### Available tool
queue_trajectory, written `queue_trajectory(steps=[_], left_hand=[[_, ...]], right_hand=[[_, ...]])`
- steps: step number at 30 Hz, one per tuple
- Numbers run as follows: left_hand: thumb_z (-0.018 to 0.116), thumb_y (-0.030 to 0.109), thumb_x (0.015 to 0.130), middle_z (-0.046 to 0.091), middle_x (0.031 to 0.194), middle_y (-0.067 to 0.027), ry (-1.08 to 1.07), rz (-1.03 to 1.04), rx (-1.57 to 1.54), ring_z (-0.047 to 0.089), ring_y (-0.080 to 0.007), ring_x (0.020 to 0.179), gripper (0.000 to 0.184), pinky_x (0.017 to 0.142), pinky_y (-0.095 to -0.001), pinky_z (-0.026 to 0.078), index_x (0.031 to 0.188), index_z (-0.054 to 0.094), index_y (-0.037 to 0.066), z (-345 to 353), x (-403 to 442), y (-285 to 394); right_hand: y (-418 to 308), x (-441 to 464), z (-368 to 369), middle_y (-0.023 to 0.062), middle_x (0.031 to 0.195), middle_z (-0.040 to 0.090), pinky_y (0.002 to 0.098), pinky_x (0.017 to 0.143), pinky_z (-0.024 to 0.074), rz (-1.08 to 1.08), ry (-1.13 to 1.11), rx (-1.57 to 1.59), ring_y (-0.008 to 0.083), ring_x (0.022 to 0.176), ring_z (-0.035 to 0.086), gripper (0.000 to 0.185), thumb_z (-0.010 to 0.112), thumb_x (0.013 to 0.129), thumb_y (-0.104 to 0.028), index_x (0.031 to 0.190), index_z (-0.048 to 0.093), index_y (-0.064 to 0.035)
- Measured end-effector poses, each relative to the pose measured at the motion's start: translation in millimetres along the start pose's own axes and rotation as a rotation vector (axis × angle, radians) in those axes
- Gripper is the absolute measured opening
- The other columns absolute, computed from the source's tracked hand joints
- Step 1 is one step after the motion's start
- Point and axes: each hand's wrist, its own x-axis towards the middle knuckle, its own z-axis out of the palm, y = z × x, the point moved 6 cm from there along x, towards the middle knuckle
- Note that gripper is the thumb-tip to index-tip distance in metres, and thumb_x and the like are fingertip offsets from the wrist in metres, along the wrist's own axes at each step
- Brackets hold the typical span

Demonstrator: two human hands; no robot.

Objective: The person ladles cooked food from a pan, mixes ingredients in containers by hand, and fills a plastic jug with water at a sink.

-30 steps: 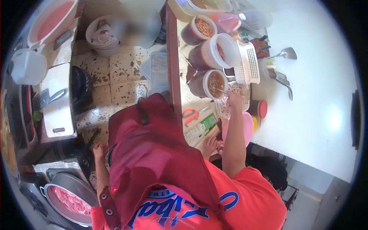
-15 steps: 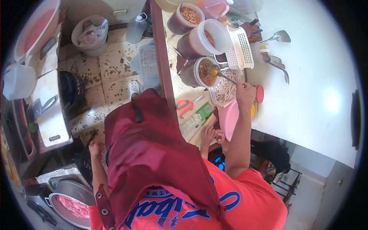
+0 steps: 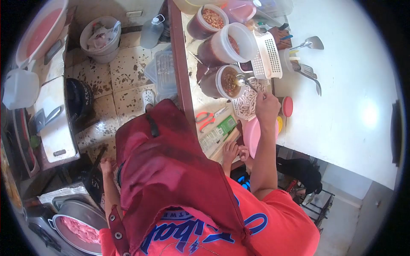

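My right hand (image 3: 267, 106) is closed around the handle of a metal ladle (image 3: 241, 80). The ladle's bowl is over the mouth of a clear plastic tub (image 3: 209, 83) of brownish liquid with bits of chilli (image 3: 230, 82). Behind it stand a second tub (image 3: 213, 49) and a third tub (image 3: 200, 25), both with reddish contents. Under my right wrist lie a white basket of pale strips (image 3: 247, 102) and a pink basin (image 3: 253, 136). My left hand (image 3: 106, 165) hangs low beside the maroon apron (image 3: 158, 141), its fingers too small and blurred to make out.
Another person's hands (image 3: 235, 150) rest at the counter edge near the pink basin. Orange-handled scissors (image 3: 206, 120) and a green-and-white packet (image 3: 220, 131) lie on the counter. A white perforated basket (image 3: 269, 53) and spatulas (image 3: 314, 42) are farther right. A pot of pink meat (image 3: 79, 228) sits lower left.
My right hand has shifted slightly left and towards me with the ladle. The ladle's bowl has turned and now shows a bright, shiny surface. The tubs stay put.
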Motion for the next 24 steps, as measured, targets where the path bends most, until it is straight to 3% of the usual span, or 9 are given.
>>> queue_trajectory(steps=[6,18,21,24], left_hand=[[0.052,0.017,0.086,0.057,0.085,-0.0066,0.026,-0.011,-0.011,0.058,-0.0178,0.070,0.023,0.058,-0.0290,0.047,0.105,0.049,0.006,2,-9,2],[0.050,0.018,0.087,0.058,0.092,-0.0090,0.020,-0.024,-0.015,0.061,-0.0208,0.079,0.028,0.064,-0.0322,0.049,0.111,0.047,0.004,-7,-10,9],[0.050,0.018,0.087,0.058,0.091,-0.0082,0.025,-0.013,-0.051,0.060,-0.0204,0.077,0.027,0.064,-0.0321,0.049,0.110,0.048,0.004,-13,-11,8],[0.050,0.018,0.087,0.057,0.086,-0.0071,0.036,-0.008,-0.104,0.059,-0.0191,0.073,0.023,0.063,-0.0315,0.049,0.105,0.048,0.005,-16,-11,-4]], right_hand=[[3,-2,44,0.0230,0.067,0.058,0.0487,0.064,0.0447,-0.103,-0.046,-0.114,0.0410,0.065,0.058,0.028,0.057,0.080,-0.022,0.072,0.059,0.0041],[-5,34,147,0.0227,0.072,0.061,0.0472,0.067,0.0475,-0.017,-0.284,0.053,0.0392,0.071,0.061,0.025,0.059,0.076,-0.020,0.068,0.063,0.0032],[-17,20,144,0.0219,0.074,0.062,0.0467,0.068,0.0479,-0.252,-0.339,-0.032,0.0391,0.072,0.061,0.024,0.060,0.076,-0.020,0.068,0.064,0.0018],[1,13,133,0.0251,0.074,0.061,0.0467,0.067,0.0474,-0.113,-0.362,-0.039,0.0414,0.072,0.060,0.024,0.060,0.077,-0.021,0.071,0.064,0.0023]])
